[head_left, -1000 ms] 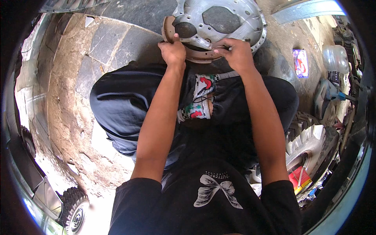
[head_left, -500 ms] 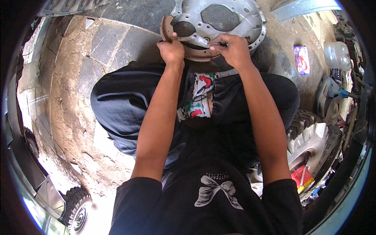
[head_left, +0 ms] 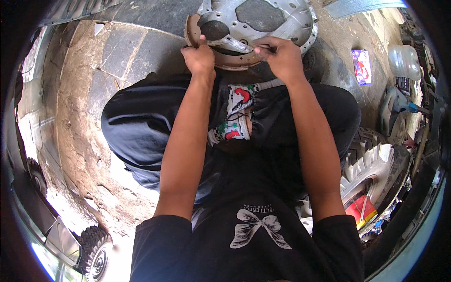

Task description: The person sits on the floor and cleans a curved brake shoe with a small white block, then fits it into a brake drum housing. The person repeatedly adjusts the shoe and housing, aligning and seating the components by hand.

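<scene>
A curved brown brake shoe lies along the near left edge of a large silver metal housing, which has wide openings and bolt holes around its rim. My left hand is closed on the shoe's left part, its thumb lying over the top and its other fingers mostly hidden. At the shoe's right end, my right hand is closed in a pinch. Whatever sits between those fingertips is too small or too covered to make out. Both hands are above my crossed legs.
Dark floor tiles surround the housing. To the right are a purple packet, a clear plastic jar and a blue-grey tool. A treaded tire stands by my right elbow; another wheel is at lower left.
The brake shoe and my left hand appear slightly farther left and up, as the whole view shifts a little. The right fingertips have shifted slightly at the shoe's right end.
</scene>
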The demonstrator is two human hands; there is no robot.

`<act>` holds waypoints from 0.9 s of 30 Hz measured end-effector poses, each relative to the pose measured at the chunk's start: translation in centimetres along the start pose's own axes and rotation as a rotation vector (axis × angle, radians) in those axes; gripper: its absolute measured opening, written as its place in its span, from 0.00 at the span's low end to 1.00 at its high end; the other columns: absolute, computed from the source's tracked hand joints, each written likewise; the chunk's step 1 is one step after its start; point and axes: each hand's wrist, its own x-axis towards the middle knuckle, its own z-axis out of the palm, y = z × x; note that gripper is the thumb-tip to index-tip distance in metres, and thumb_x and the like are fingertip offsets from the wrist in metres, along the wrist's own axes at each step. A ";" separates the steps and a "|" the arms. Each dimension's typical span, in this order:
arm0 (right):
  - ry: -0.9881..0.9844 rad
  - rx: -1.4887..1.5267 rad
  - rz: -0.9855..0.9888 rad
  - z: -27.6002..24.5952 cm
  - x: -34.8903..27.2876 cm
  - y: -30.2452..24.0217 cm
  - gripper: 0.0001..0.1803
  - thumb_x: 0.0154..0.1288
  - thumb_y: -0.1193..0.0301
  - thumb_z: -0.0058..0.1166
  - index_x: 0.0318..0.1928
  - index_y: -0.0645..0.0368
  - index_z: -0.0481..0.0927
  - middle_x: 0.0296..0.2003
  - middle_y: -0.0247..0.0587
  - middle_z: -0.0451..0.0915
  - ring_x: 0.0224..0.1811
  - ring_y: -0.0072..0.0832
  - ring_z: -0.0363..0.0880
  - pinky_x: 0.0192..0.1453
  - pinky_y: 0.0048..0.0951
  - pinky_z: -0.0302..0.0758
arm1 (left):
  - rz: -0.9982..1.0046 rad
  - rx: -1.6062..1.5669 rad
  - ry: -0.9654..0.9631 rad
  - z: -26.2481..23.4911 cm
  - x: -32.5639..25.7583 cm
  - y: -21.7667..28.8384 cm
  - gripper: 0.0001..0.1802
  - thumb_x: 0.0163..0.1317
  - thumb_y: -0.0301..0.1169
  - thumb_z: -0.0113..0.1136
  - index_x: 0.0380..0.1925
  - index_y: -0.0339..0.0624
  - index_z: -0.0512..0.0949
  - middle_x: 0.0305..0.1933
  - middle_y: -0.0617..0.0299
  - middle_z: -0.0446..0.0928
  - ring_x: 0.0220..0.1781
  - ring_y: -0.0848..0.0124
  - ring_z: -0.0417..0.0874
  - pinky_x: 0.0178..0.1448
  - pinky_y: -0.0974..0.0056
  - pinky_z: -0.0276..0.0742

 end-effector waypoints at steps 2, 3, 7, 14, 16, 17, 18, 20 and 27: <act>0.019 -0.085 -0.011 0.3 -0.5 -0.1 0.13 0.63 0.68 0.71 0.48 0.55 0.90 0.39 0.45 0.90 0.42 0.38 0.90 0.49 0.33 0.81 | -0.009 -0.015 0.006 0.0 -0.2 0.2 0.33 0.72 0.40 0.66 0.61 0.20 0.69 0.61 0.37 0.78 0.61 0.53 0.81 0.66 0.54 0.74; 0.031 -0.128 -0.015 0.4 -0.8 -0.2 0.13 0.63 0.68 0.71 0.47 0.55 0.90 0.39 0.46 0.90 0.42 0.40 0.90 0.49 0.34 0.81 | -0.018 -0.025 -0.016 -0.2 -0.5 0.5 0.33 0.72 0.40 0.66 0.60 0.20 0.67 0.61 0.34 0.77 0.63 0.49 0.80 0.68 0.53 0.73; 0.069 -0.159 0.053 0.9 -1.3 -0.8 0.12 0.62 0.68 0.71 0.45 0.55 0.90 0.39 0.46 0.90 0.42 0.44 0.89 0.49 0.36 0.81 | -0.008 -0.017 -0.021 -0.5 -0.9 1.0 0.33 0.71 0.40 0.66 0.59 0.20 0.66 0.61 0.31 0.76 0.65 0.45 0.80 0.69 0.52 0.73; 0.160 -0.028 -0.093 2.1 -0.3 0.2 0.10 0.57 0.68 0.74 0.40 0.53 0.91 0.35 0.50 0.88 0.38 0.48 0.88 0.45 0.42 0.81 | 0.018 0.050 -0.020 -0.1 -0.5 0.5 0.34 0.71 0.43 0.66 0.57 0.19 0.66 0.59 0.28 0.77 0.63 0.43 0.81 0.68 0.51 0.74; 0.135 -0.022 -0.044 1.8 -0.7 0.0 0.10 0.57 0.68 0.75 0.40 0.53 0.91 0.35 0.49 0.88 0.38 0.47 0.88 0.45 0.41 0.81 | 0.016 0.072 0.007 -0.2 0.0 0.4 0.34 0.71 0.44 0.65 0.56 0.18 0.66 0.58 0.27 0.77 0.63 0.43 0.81 0.67 0.51 0.75; 0.119 -0.048 -0.026 1.2 -1.5 0.0 0.10 0.57 0.68 0.75 0.40 0.53 0.91 0.35 0.49 0.89 0.38 0.47 0.88 0.45 0.41 0.81 | 0.011 0.088 0.010 -0.4 0.1 0.2 0.35 0.71 0.44 0.65 0.56 0.18 0.66 0.58 0.27 0.77 0.63 0.43 0.81 0.67 0.51 0.75; 0.107 -0.076 -0.004 0.6 -1.9 0.0 0.10 0.57 0.67 0.75 0.39 0.53 0.91 0.35 0.48 0.89 0.37 0.46 0.88 0.44 0.40 0.81 | 0.007 0.103 0.007 -0.4 -0.1 0.4 0.35 0.71 0.44 0.65 0.56 0.18 0.66 0.58 0.27 0.77 0.63 0.43 0.81 0.67 0.51 0.75; 0.126 -0.100 -0.007 0.9 -1.4 0.8 0.10 0.57 0.67 0.75 0.39 0.52 0.91 0.35 0.47 0.89 0.37 0.45 0.89 0.44 0.40 0.81 | 0.006 0.161 0.034 -0.1 -0.3 0.9 0.36 0.70 0.45 0.66 0.56 0.17 0.69 0.58 0.29 0.78 0.61 0.45 0.83 0.65 0.52 0.76; 0.127 0.004 0.054 1.1 -1.5 0.9 0.10 0.57 0.65 0.75 0.40 0.51 0.92 0.33 0.46 0.89 0.36 0.44 0.89 0.44 0.41 0.81 | 0.003 0.194 0.021 -0.4 -0.7 1.4 0.37 0.70 0.45 0.65 0.56 0.17 0.66 0.56 0.27 0.78 0.60 0.41 0.83 0.66 0.50 0.76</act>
